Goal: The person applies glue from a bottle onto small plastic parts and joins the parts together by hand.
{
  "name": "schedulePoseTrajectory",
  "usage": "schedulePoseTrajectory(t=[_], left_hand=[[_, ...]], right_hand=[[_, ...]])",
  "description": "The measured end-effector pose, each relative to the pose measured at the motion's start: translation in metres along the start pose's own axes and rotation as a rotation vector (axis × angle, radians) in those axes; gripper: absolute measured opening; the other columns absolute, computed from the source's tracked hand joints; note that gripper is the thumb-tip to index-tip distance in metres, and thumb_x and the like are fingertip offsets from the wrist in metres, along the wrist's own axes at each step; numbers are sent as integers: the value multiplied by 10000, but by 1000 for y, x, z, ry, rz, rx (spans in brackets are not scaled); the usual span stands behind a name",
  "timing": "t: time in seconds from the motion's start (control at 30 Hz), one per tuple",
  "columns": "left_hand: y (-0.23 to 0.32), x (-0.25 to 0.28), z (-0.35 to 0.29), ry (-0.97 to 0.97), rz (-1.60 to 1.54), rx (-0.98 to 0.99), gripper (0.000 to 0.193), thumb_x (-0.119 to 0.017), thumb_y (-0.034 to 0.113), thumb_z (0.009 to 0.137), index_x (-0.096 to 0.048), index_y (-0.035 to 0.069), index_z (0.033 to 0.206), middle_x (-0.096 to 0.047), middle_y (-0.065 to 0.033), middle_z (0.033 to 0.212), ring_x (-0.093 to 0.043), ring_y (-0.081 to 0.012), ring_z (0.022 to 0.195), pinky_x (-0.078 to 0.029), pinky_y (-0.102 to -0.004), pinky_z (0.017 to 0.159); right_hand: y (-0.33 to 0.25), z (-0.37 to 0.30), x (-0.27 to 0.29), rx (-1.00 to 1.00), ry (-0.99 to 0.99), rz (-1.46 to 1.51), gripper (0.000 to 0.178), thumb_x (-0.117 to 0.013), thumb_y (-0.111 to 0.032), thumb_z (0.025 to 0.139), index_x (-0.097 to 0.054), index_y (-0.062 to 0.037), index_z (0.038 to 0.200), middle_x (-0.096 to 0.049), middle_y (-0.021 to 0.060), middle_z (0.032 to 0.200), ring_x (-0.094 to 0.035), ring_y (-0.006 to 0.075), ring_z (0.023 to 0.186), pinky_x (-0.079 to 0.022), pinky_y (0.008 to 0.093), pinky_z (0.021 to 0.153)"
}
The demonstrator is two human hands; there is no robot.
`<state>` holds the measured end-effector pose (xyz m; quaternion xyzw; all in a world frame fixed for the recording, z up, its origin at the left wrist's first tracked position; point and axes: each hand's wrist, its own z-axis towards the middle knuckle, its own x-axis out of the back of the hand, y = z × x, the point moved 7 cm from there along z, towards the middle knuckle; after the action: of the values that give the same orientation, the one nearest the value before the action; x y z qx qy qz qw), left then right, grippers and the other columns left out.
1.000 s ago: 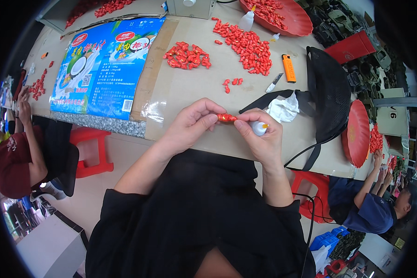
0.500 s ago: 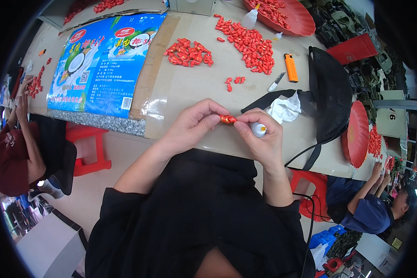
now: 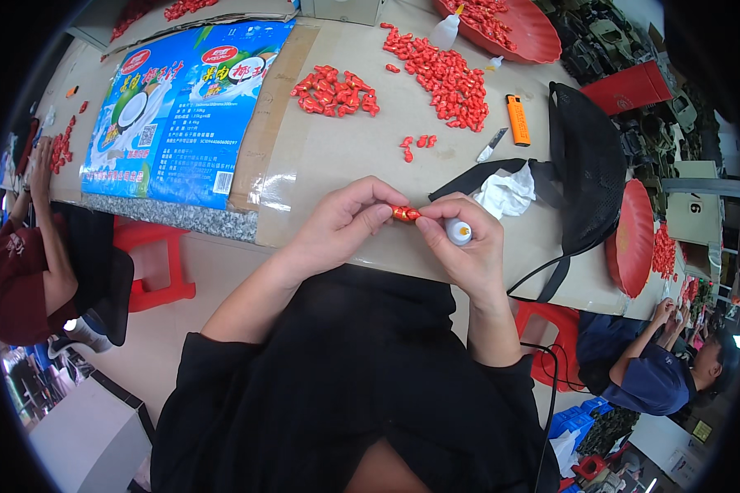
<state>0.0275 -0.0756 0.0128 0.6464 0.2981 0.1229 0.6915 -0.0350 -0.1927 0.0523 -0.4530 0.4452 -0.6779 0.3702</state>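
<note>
**Now pinched by both ends: one small red piece (image 3: 405, 214)**

Held just inside the near edge of the desk (image 3: 337, 152), between thumb and finger of the left hand (image 3: 341, 220) at one end and of the right hand (image 3: 478, 246) at the other. Looks glossy, so probably light, stiff and slightly slippery, perhaps fragile where thin; best taken gently by the ends, leaving the middle bare. Apparently tucked inside the right hand's curl, a white bottle (image 3: 458, 232). Toward the far edge, two red piles (image 3: 335, 92); farther right, an orange lighter (image 3: 518, 120) and crumpled tissue (image 3: 505, 191).
</note>
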Motion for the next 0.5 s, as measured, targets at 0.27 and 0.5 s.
schedulePoseTrajectory(t=[0.27,0.5], left_hand=[[0,-1,0,2,-55,9,151,-443,32,856,-504,-9,988,-550,-37,856,-491,-63,726,-418,-207,667],[-2,0,1,19,-170,7,155,-496,0,827,-484,-9,981,-550,-80,942,-530,-93,813,-440,-226,682]], right_hand=[[9,-4,-1,-197,41,41,71,-627,-20,697,-586,-2,752,-570,48,695,-530,91,647,-407,218,581],[6,-4,-2,-173,27,-8,85,-626,-32,704,-583,7,765,-582,45,702,-534,90,642,-417,220,568]])
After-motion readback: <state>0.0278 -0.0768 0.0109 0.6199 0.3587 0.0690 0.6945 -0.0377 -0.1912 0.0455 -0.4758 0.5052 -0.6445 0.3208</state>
